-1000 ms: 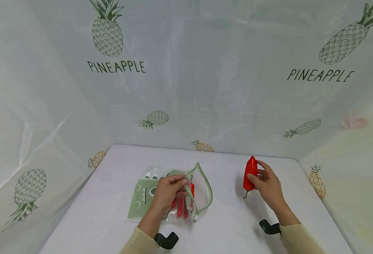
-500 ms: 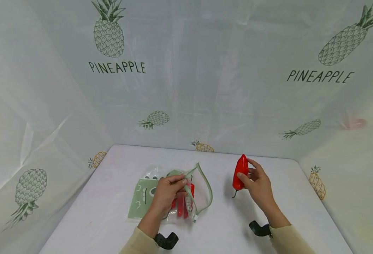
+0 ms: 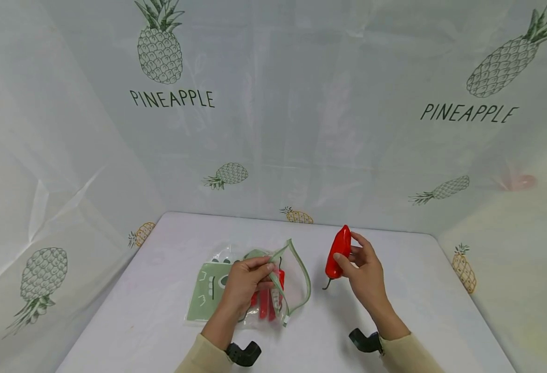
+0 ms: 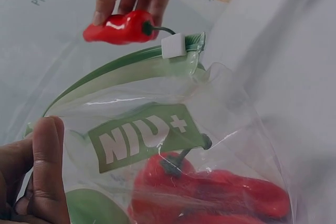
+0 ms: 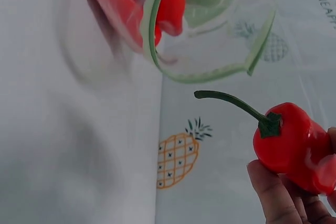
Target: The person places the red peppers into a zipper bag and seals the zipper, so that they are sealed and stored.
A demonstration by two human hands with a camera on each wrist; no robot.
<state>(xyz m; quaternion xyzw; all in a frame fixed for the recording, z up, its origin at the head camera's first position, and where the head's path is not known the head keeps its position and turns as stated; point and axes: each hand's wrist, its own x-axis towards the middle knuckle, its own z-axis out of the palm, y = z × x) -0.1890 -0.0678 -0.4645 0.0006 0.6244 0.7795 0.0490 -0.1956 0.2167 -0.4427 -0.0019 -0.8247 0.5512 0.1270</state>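
My left hand (image 3: 249, 277) pinches the green rim of a clear zip bag (image 3: 206, 298), whose mouth gapes toward the right. Several red peppers (image 4: 168, 184) lie inside the bag, seen through its plastic. A white slider (image 4: 174, 46) sits at one end of the green zip edge. My right hand (image 3: 365, 272) holds a red pepper (image 3: 339, 252) between thumb and fingers, to the right of the bag's mouth. This pepper's green stem (image 5: 231, 99) points toward the opening in the right wrist view. Part of the bag is hidden behind my left hand.
Both hands work over a white table (image 3: 161, 342). A pale sheet printed with pineapples (image 3: 273, 129) stands up behind the table and along its sides. Each wrist wears a black camera mount, such as the left one (image 3: 244, 354).
My right hand has moved left with the red pepper, closer to the bag's mouth. The left hand and the bag have stayed in place.
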